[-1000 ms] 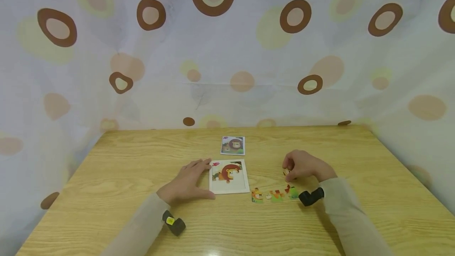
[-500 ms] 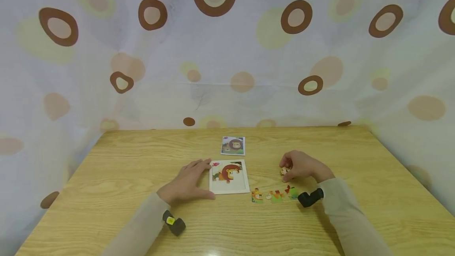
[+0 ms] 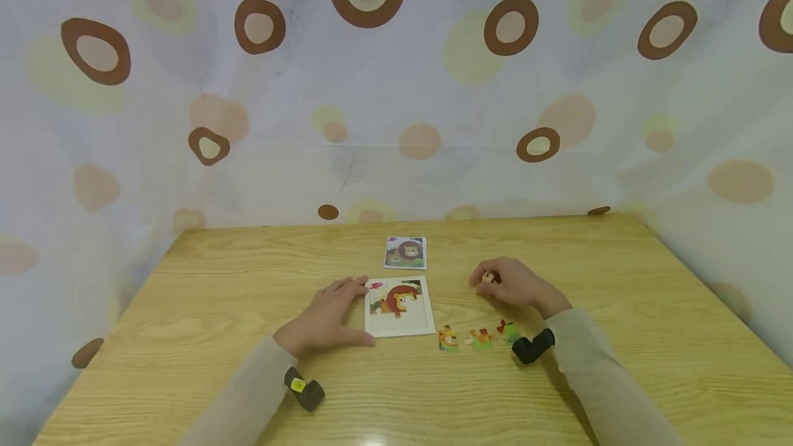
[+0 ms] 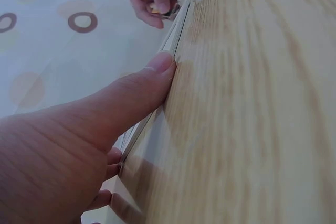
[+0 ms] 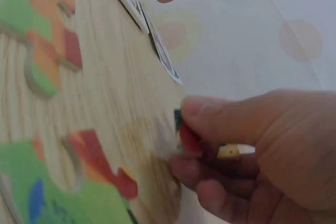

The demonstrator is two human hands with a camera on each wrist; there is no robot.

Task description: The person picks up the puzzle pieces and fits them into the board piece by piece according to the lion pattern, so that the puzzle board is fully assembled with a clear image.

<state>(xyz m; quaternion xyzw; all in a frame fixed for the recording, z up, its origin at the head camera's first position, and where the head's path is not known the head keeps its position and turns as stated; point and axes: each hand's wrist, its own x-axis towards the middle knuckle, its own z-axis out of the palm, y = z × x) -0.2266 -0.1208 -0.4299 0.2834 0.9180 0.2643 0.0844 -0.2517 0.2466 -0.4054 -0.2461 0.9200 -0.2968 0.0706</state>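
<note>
A white-bordered puzzle board [image 3: 399, 331] lies on the table, with part of a lion picture filled in. My left hand [image 3: 328, 316] rests at its left side, fingers extended. In the left wrist view, the thumb [image 4: 139, 90] touches the board's edge. To the right of the board, my right hand [image 3: 517, 285] pinches a jigsaw piece [image 3: 489, 277] above the table. The right wrist view shows red and dark green on that jigsaw piece [image 5: 190, 139]; fingers cover much of it. A yellow and white bit [image 5: 235, 151] shows behind the thumb; whether it belongs to the same piece I cannot tell.
Several loose jigsaw pieces [image 3: 480, 340] lie in a row right of the board, near my right wrist. A lion picture card [image 3: 405, 253] lies behind the board. The wooden table [image 3: 248, 260] ends at a spotted curtain [image 3: 421, 177].
My right hand has moved left and slightly away from me with the jigsaw piece, turning it in the fingers. My left hand has stayed at the board.
</note>
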